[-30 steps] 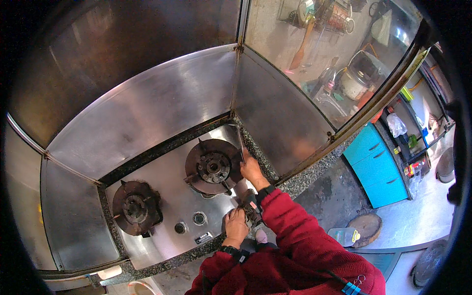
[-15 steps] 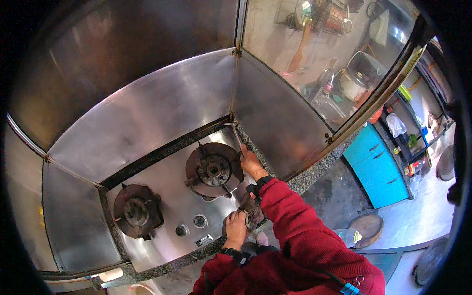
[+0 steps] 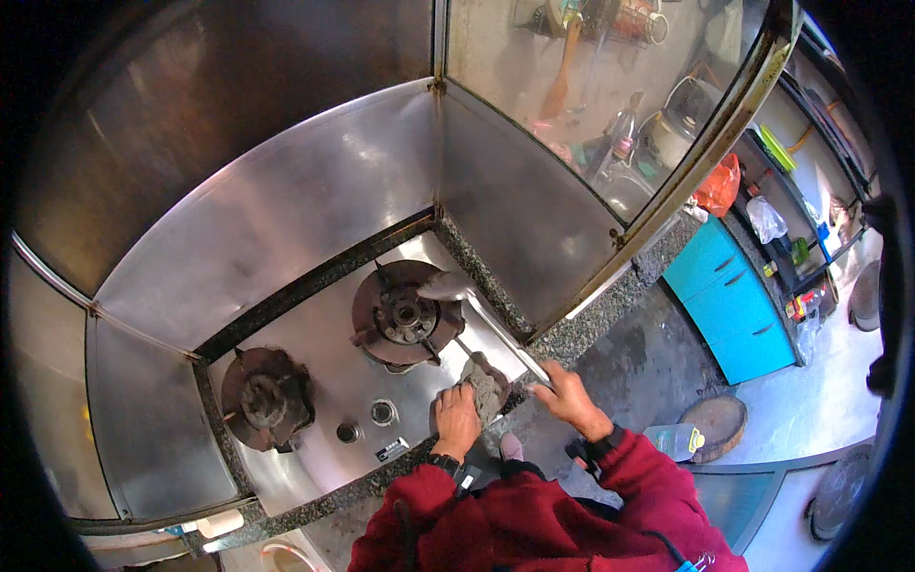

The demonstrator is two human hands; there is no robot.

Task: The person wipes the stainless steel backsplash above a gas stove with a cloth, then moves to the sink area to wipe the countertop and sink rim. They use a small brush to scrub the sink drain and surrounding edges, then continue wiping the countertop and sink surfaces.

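My right hand (image 3: 575, 400) is closed round the end of a long-handled metal spatula (image 3: 503, 334). Its broad grey head is over the right edge of the right burner (image 3: 405, 319); whether they touch, I cannot tell. At the front of the steel cooktop (image 3: 319, 348), my left hand (image 3: 457, 417) is closed on a crumpled grey-brown rag (image 3: 488, 389), pressing it near the front right corner. Some of the left fingers are hidden against the cloth. The left burner (image 3: 265, 400) stands farther off, with two round control knobs (image 3: 383, 412) between it and my left hand.
Steel panels (image 3: 315, 181) rise behind and beside the cooktop, with a glass pane (image 3: 610, 105) at the upper right. A dark stone rim (image 3: 481, 272) borders it. Rightward are blue cabinets (image 3: 729, 305), a round wooden board (image 3: 715, 429) and a clear plastic jug (image 3: 675, 440).
My right hand has drawn the spatula back from the far right corner toward me, its head now by the right burner. My left hand stays on the rag. The view has shifted slightly.
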